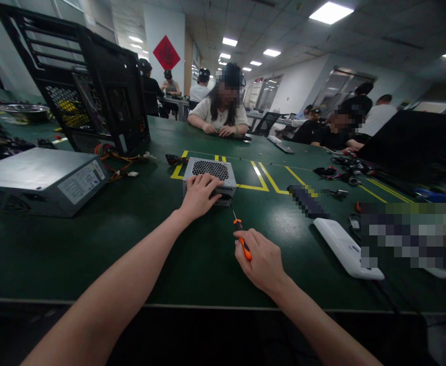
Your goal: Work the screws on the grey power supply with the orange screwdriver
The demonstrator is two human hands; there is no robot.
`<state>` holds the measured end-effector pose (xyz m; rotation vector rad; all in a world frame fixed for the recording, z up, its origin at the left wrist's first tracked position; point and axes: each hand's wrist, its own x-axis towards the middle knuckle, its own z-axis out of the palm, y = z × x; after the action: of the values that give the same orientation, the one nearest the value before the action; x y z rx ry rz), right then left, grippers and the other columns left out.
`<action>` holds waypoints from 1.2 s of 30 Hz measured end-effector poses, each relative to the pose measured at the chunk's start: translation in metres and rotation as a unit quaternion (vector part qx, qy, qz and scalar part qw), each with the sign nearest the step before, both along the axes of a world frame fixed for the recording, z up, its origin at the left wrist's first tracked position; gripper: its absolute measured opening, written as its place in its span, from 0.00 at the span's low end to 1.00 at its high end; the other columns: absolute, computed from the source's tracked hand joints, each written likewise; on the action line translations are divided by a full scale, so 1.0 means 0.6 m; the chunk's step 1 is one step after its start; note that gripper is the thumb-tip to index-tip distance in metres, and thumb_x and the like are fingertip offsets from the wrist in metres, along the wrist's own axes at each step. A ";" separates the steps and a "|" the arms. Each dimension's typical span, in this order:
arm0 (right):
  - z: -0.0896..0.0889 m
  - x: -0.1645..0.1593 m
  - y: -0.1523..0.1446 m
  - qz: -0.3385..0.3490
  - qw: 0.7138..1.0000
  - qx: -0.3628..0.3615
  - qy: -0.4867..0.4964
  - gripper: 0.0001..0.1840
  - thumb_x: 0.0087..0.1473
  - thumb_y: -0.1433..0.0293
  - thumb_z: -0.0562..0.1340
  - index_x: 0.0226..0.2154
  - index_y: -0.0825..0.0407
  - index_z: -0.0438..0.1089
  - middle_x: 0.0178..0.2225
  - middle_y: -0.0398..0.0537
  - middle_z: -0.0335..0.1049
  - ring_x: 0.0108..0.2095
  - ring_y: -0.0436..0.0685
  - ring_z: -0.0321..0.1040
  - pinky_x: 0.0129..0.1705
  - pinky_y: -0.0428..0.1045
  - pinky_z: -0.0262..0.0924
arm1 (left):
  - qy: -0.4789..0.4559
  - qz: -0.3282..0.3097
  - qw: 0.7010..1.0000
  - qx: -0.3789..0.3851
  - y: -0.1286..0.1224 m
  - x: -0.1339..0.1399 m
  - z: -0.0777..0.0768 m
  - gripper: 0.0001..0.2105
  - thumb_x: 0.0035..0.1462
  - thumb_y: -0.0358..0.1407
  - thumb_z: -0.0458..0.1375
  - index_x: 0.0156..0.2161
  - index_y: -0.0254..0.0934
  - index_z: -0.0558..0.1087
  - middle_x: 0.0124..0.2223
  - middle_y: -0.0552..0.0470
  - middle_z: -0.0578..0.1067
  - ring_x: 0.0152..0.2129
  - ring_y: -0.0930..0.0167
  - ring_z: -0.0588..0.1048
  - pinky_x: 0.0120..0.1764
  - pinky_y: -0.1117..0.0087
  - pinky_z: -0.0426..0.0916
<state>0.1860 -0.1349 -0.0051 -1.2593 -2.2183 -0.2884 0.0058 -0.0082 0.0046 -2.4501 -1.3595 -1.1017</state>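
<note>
A small grey computer power supply [228, 175] stands on the green table with its perforated vent side tilted up and towards the far side. My left hand [203, 190] holds it, with fingers spread over its top edge and near face. My right hand [261, 256] is closed around the handle of an orange and black screwdriver [238, 224]. The screwdriver's thin shaft points away from me, and its tip meets the lower right corner of the power supply's near face. Whether the tip sits in a screw is too small to tell. A bundle of dark cables lies behind the unit.
To the left are a larger power supply [35, 178], an open black computer case [93, 86] and a metal bowl [24, 112]. A white power bank-like device [347, 249] lies at right, near loose cables [345, 168]. Across the table [150, 254] sits a person [220, 109].
</note>
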 end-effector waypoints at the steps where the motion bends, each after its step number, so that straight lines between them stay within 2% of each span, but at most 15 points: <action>1: 0.000 0.000 0.001 -0.001 1.000 0.001 0.000 0.11 0.54 0.70 0.51 0.36 0.55 0.66 0.29 0.46 0.66 0.29 0.50 0.64 0.32 0.45 0.56 | -0.001 0.000 1.000 0.000 0.000 0.000 0.000 0.15 0.52 0.35 0.55 0.47 0.43 0.66 0.47 0.48 0.67 0.44 0.63 0.63 0.46 0.60 0.50; 9: -0.004 0.001 0.005 -0.017 1.000 -0.015 -0.009 0.11 0.56 0.69 0.50 0.37 0.54 0.66 0.30 0.47 0.66 0.30 0.51 0.63 0.32 0.46 0.56 | 0.000 -0.002 1.000 0.008 0.001 0.000 0.002 0.14 0.52 0.36 0.56 0.46 0.42 0.67 0.45 0.49 0.68 0.43 0.64 0.63 0.45 0.61 0.50; 15: -0.006 -0.004 0.006 -0.039 0.997 0.001 -0.066 0.12 0.54 0.70 0.52 0.41 0.56 0.64 0.31 0.48 0.64 0.30 0.52 0.61 0.31 0.47 0.56 | 0.012 0.002 1.000 0.011 0.000 0.000 0.001 0.15 0.52 0.36 0.56 0.46 0.42 0.66 0.47 0.49 0.67 0.44 0.64 0.63 0.45 0.60 0.50; 20: -0.001 -0.009 0.008 -0.060 0.988 -0.001 -0.143 0.06 0.50 0.74 0.54 0.31 0.52 0.66 0.31 0.49 0.60 0.31 0.54 0.57 0.30 0.47 0.52 | 0.020 -0.010 0.999 0.024 -0.002 0.002 0.001 0.15 0.52 0.36 0.56 0.46 0.42 0.65 0.53 0.49 0.64 0.50 0.62 0.60 0.48 0.59 0.47; 22: -0.001 -0.010 0.008 -0.070 0.985 0.007 -0.158 0.06 0.51 0.73 0.54 0.29 0.51 0.67 0.31 0.49 0.59 0.31 0.54 0.56 0.31 0.48 0.51 | 0.018 -0.009 1.000 0.023 -0.002 0.004 0.001 0.14 0.52 0.36 0.56 0.45 0.42 0.65 0.53 0.49 0.65 0.50 0.62 0.60 0.48 0.58 0.47; 25: -0.004 -0.011 0.007 -0.089 0.983 0.021 -0.158 0.10 0.55 0.67 0.52 0.37 0.51 0.67 0.30 0.48 0.60 0.29 0.52 0.56 0.31 0.48 0.49 | 0.016 0.005 1.000 0.022 -0.001 0.006 0.000 0.13 0.52 0.36 0.56 0.45 0.42 0.66 0.52 0.50 0.67 0.49 0.63 0.61 0.47 0.58 0.48; 27: -0.008 -0.011 0.005 -0.097 0.982 0.033 -0.160 0.13 0.55 0.69 0.51 0.42 0.52 0.65 0.28 0.47 0.61 0.27 0.52 0.56 0.30 0.47 0.49 | 0.017 0.013 0.999 0.026 -0.001 0.008 -0.001 0.13 0.52 0.37 0.56 0.44 0.42 0.66 0.51 0.51 0.68 0.48 0.63 0.62 0.47 0.58 0.49; 32: -0.006 -0.011 0.005 -0.090 0.978 0.056 -0.180 0.09 0.51 0.74 0.53 0.34 0.52 0.68 0.27 0.47 0.61 0.28 0.53 0.57 0.31 0.49 0.48 | 0.022 0.019 0.999 0.030 -0.001 0.009 -0.001 0.13 0.52 0.37 0.56 0.44 0.42 0.66 0.52 0.51 0.67 0.48 0.63 0.62 0.46 0.58 0.50; 36: -0.005 -0.008 0.008 -0.064 0.989 0.037 -0.130 0.09 0.53 0.75 0.53 0.35 0.53 0.67 0.29 0.48 0.62 0.29 0.53 0.59 0.31 0.48 0.52 | 0.023 0.021 0.999 0.034 0.001 0.009 -0.002 0.12 0.52 0.37 0.56 0.44 0.42 0.66 0.51 0.51 0.68 0.48 0.63 0.62 0.46 0.58 0.50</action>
<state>0.1812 -0.1298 -0.0082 -1.3925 -2.3198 -0.6120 0.0113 -0.0077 0.0036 -2.3735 -1.3300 -1.0588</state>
